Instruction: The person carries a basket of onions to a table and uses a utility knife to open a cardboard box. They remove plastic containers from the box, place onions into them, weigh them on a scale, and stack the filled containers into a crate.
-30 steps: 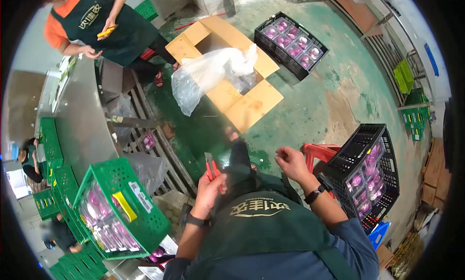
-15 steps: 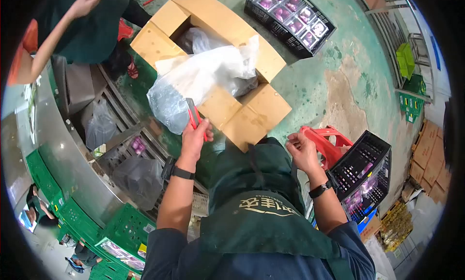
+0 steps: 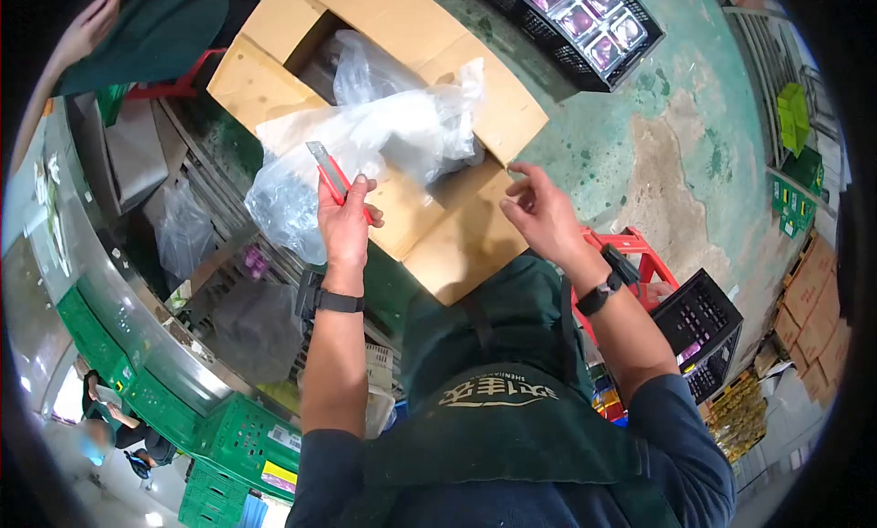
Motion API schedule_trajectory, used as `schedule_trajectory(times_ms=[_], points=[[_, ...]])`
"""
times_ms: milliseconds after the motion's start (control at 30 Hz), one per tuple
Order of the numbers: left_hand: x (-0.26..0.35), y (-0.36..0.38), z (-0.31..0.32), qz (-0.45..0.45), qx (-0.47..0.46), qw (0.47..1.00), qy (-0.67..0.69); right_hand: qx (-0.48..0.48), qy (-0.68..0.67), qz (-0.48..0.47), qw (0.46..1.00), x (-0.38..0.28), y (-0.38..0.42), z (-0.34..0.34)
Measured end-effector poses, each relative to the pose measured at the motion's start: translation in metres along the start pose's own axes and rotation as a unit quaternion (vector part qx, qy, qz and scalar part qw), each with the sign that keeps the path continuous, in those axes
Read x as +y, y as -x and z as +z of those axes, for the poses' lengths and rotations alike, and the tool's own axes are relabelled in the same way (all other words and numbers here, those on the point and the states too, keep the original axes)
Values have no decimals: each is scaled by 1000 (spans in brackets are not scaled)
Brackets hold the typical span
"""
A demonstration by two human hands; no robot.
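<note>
My left hand (image 3: 346,219) is closed round a red utility knife (image 3: 331,174), its metal blade pointing up and left, over the near side of a cardboard box (image 3: 448,35). The box stands with its flaps spread. Clear plastic sheeting (image 3: 311,176) spills from its opening over the near-left edge, and more cloudy plastic lies inside. My right hand (image 3: 543,213) holds nothing; its fingers are bent and apart beside the right corner of the box, near a flap.
A black crate (image 3: 585,26) of packed purple produce is at the top. Right of me are a red stool (image 3: 644,254) and black crates (image 3: 699,322). A co-worker's hand (image 3: 91,26) is at upper left. Green crates (image 3: 247,437) stand at lower left.
My right hand has moved up and left to the box corner. My left hand has shifted up and left with the knife. The view has shifted, and the co-worker's arm is further left.
</note>
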State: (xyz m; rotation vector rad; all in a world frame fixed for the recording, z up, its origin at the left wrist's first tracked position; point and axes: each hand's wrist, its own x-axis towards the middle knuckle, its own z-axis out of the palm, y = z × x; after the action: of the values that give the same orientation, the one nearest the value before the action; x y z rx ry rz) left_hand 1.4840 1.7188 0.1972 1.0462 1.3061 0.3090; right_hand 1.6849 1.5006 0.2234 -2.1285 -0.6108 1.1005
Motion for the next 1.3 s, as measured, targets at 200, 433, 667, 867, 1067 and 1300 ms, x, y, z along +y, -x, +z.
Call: schedule_trajectory(times_ms=[200,433,667,867,1067,1300], points=[[0,-25,32,5,48,994,-95,-123,72,-67,988,17,-65,6],[22,-82,13,37,90,987,-125,-66,76,-200,975,36,-145,49],[88,-130,-18,68,83,989,-100,-34,3,-225,974,-31,-195,28],[117,-144,-73,58,115,992,14,88,-76,-130,985,-28,-176,25],[124,-116,-140,74,155,976,136,10,-60,-14,998,15,-123,78],[76,-55,-176,46,154,969,190,-70,119,66,988,75,-143,162]])
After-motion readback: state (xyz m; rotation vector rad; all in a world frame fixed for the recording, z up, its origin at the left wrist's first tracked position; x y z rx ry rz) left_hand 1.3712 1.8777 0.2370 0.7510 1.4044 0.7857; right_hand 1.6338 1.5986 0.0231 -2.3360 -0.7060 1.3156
